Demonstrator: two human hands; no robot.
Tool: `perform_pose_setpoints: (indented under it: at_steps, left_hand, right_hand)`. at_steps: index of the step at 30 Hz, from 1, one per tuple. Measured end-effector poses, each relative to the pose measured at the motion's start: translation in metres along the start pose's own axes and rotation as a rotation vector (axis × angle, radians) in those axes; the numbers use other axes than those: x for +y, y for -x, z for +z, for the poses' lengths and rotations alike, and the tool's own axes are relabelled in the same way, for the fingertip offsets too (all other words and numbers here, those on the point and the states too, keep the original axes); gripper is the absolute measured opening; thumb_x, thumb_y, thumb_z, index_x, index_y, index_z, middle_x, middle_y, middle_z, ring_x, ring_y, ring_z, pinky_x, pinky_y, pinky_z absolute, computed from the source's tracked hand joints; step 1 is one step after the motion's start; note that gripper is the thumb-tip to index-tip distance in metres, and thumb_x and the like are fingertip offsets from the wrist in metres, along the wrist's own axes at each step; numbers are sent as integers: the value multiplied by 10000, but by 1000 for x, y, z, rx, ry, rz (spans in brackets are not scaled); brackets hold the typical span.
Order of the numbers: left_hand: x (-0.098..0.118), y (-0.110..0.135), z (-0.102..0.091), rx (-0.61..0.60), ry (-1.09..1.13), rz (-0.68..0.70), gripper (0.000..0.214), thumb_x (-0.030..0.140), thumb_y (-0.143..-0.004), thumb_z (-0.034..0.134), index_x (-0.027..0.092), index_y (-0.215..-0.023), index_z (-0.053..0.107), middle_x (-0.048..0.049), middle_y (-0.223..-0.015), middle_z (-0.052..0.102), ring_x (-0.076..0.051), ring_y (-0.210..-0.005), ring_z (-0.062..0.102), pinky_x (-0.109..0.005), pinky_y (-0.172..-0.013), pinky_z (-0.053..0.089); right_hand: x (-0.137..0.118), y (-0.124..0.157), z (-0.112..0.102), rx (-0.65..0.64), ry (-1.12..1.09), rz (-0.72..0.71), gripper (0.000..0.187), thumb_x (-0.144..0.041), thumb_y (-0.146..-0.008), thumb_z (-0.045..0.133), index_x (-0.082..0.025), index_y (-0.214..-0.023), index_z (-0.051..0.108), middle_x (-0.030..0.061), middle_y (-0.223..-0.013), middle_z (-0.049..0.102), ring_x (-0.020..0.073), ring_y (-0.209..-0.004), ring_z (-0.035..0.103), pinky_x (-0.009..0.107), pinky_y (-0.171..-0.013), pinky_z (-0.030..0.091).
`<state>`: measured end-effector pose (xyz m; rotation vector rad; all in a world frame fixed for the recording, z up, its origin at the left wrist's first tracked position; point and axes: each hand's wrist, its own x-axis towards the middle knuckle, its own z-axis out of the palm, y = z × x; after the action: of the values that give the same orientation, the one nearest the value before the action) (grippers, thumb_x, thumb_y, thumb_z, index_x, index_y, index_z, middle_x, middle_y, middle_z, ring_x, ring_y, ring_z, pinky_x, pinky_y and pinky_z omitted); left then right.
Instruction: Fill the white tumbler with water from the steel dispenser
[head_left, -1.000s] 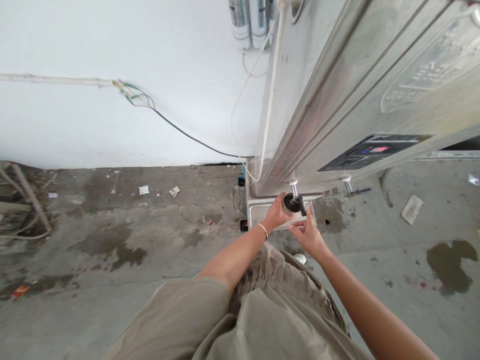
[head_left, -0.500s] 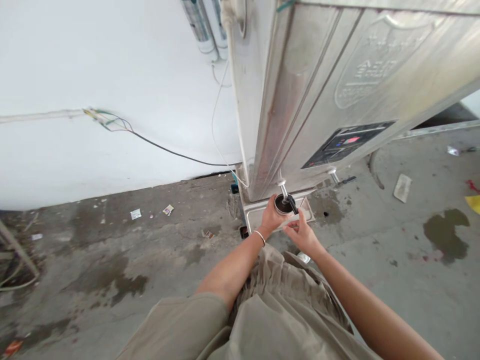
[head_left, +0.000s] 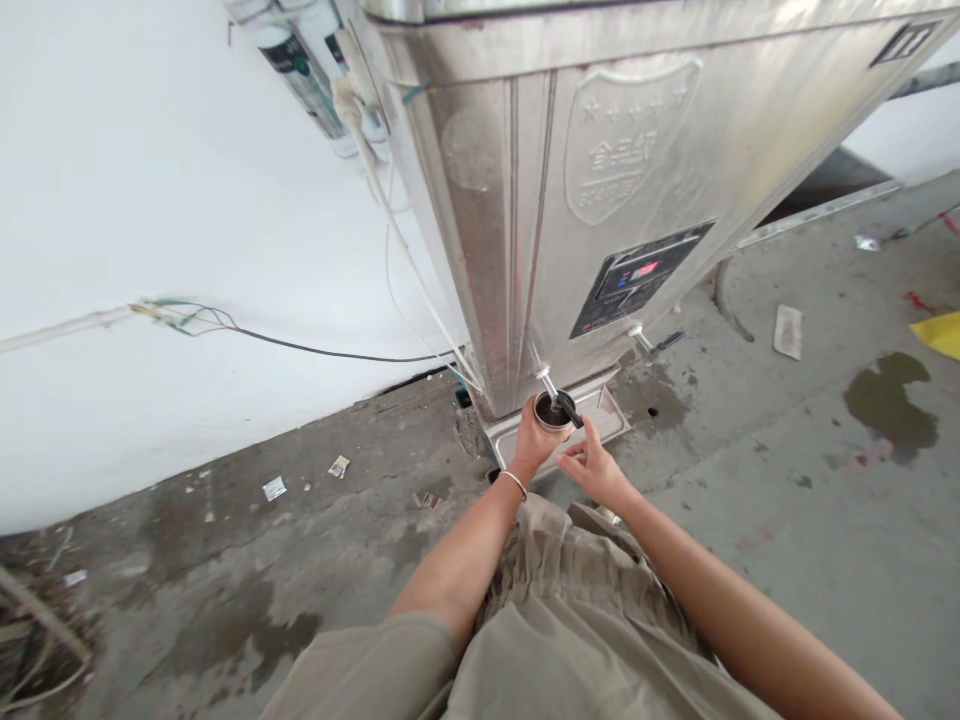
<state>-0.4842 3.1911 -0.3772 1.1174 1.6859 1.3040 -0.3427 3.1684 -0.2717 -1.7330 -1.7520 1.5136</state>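
A round metal cup [head_left: 543,424], dark inside, is held by my left hand [head_left: 531,446], whose fingers wrap around its near left side. The cup's mouth is directly beneath a silver tap [head_left: 550,384] on a stainless steel water dispenser [head_left: 480,250]. The tap's black lever [head_left: 568,408] slants over the rim towards my right hand [head_left: 598,470]. My right index fingertip is at the lever's end, and the thumb is apart from it; whether the finger presses the lever I cannot tell. The cup's contents are too dim to make out.
A metal drip tray [head_left: 616,416] juts out below the taps. A second tap [head_left: 642,340] with a black lever is further right. A control panel [head_left: 637,280] shows lit red digits. Thin cables [head_left: 337,352] run along the white wall. The concrete floor has wet patches [head_left: 892,405] and litter [head_left: 274,488].
The view has shifted, so more of the dispenser's front and top shows. The cup remains under the tap in my left hand, and my right hand stays by the lever.
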Motion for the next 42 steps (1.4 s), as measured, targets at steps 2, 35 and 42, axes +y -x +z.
perform_pose_setpoints:
  at_steps: [2,35,42]
  left_hand:
    - [3,0,1,11,-12,2,918,344,-571,919,212,-1342,438,-158,-1340,628,-316,-1248,633,-529,-1101,496]
    - [21,11,3,49,1,-64,875,306,-592,925,216,-1337,476,-130,-1263,684,-284,-1164,683,-455,-1033,537]
    - [12,9,2,45,50,-17,837,319,-598,929,225,-1303,486,-111,-1238,688,-280,-1148,683,-470,-1037,536]
  right_hand:
    - [2,0,-4,-11,-6,-7,1068,-552,-798,633,-159,-1628,89,17,-998,660,129,-693,576,287,-656,459]
    - [0,3,-19,-67,62,-1,1085,-503,-790,655,-151,-1643,83,15,-980,675,139,-700,583,298,-693,453]
    - [4,3,-12,-52,56,-9,1081,-498,-795,654,-159,-1644,78,-1,-957,669,134,-689,583,290,-665,447]
